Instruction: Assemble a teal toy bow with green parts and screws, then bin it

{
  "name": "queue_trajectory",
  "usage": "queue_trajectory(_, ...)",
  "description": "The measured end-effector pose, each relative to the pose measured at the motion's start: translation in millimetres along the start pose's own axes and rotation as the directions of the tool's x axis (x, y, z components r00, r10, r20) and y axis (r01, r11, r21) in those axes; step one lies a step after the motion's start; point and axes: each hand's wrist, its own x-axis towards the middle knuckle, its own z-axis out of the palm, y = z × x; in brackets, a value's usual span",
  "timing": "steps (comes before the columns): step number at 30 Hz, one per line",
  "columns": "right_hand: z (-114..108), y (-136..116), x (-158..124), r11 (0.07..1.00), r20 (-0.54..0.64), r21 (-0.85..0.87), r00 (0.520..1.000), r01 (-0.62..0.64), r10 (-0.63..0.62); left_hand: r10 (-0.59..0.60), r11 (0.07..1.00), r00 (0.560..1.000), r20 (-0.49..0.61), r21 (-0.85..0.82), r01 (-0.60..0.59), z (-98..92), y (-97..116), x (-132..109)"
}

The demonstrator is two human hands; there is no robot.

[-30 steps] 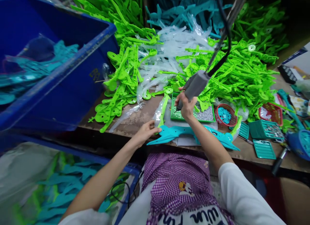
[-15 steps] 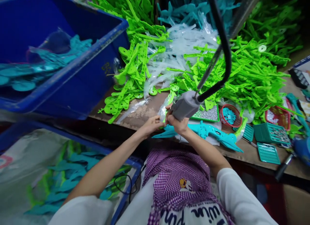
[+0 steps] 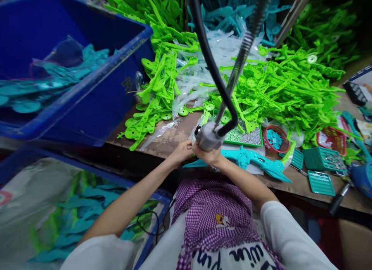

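My right hand [image 3: 209, 156] is wrapped round a grey hanging power screwdriver [image 3: 207, 136], held upright over the left end of a teal plastic toy part [image 3: 250, 159] at the table's near edge. A black cable [image 3: 209, 64] and a coiled spring line [image 3: 242, 52] rise from the tool. My left hand [image 3: 182, 151] is closed against the same end of the teal part, right beside the tool; what its fingers pinch is hidden. Behind the tool lies a green tray of small silver screws [image 3: 247, 137].
Heaps of bright green plastic parts [image 3: 279, 87] and clear bags [image 3: 197, 80] cover the back of the table. A blue bin [image 3: 87, 95] with teal parts stands at left, another bin [image 3: 72, 208] below. Small baskets [image 3: 274, 139] and teal trays [image 3: 321, 182] sit at right.
My right hand brought the screwdriver from the screw tray toward me, down onto the left end of the teal part, and turned it upright. My left hand stayed at that end.
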Motion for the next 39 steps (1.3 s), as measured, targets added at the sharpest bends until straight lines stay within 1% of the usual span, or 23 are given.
queue_trajectory(2,-11,-10,4,0.997,-0.014,0.071,0.999,-0.031,0.032,0.005,1.000,1.000,0.022,-0.012,-0.005,-0.1,1,-2)
queue_trajectory(4,-29,-28,15,0.995,-0.064,0.103,0.998,-0.010,0.017,-0.013,1.000,0.999,0.029,-0.006,0.013,-0.5,3,-2)
queue_trajectory(6,-48,-49,32,0.999,-0.119,0.041,0.993,0.022,-0.017,-0.030,1.000,0.999,0.027,0.010,0.030,-0.6,3,-2)
queue_trajectory(7,-56,-57,42,1.000,-0.112,-0.006,0.993,0.020,-0.020,-0.035,0.999,0.999,0.019,0.021,0.034,-0.5,4,-2)
queue_trajectory(9,-66,-64,60,0.999,-0.050,-0.051,0.999,0.003,-0.006,-0.054,0.997,0.999,-0.003,0.046,0.054,0.1,4,-1)
queue_trajectory(10,-68,-62,67,0.999,-0.043,-0.045,0.999,-0.006,0.004,-0.066,0.996,0.998,-0.015,0.052,0.067,0.6,5,-2)
queue_trajectory(11,-67,-57,72,1.000,-0.063,-0.023,0.998,-0.017,0.016,-0.080,0.995,0.996,-0.027,0.054,0.081,1.2,5,-2)
queue_trajectory(14,-62,-32,74,0.996,-0.224,0.076,0.972,-0.054,0.069,-0.129,0.990,0.991,-0.044,0.046,0.131,2.7,8,-4)
queue_trajectory(16,-59,-15,70,0.990,-0.276,0.113,0.954,-0.086,0.115,-0.140,0.989,0.989,-0.047,0.042,0.142,3.2,9,-5)
queue_trajectory(19,-59,0,65,0.986,-0.266,0.130,0.954,-0.105,0.136,-0.145,0.988,0.989,-0.029,0.048,0.146,3.0,10,-5)
queue_trajectory(23,-64,10,64,0.981,-0.257,0.184,0.961,-0.055,0.102,-0.162,0.985,0.987,-0.021,0.051,0.163,2.5,10,-3)
queue_trajectory(29,-65,23,61,0.984,-0.252,0.162,0.961,-0.078,0.118,-0.156,0.985,0.987,-0.037,0.067,0.158,3.4,10,-3)
queue_trajectory(35,-63,24,58,0.978,-0.271,0.209,0.959,-0.031,0.088,-0.142,0.988,0.989,-0.027,0.057,0.144,2.9,10,-3)
queue_trajectory(39,-61,19,59,0.980,-0.258,0.194,0.963,-0.030,0.080,-0.141,0.987,0.990,-0.028,0.069,0.143,2.2,7,0)
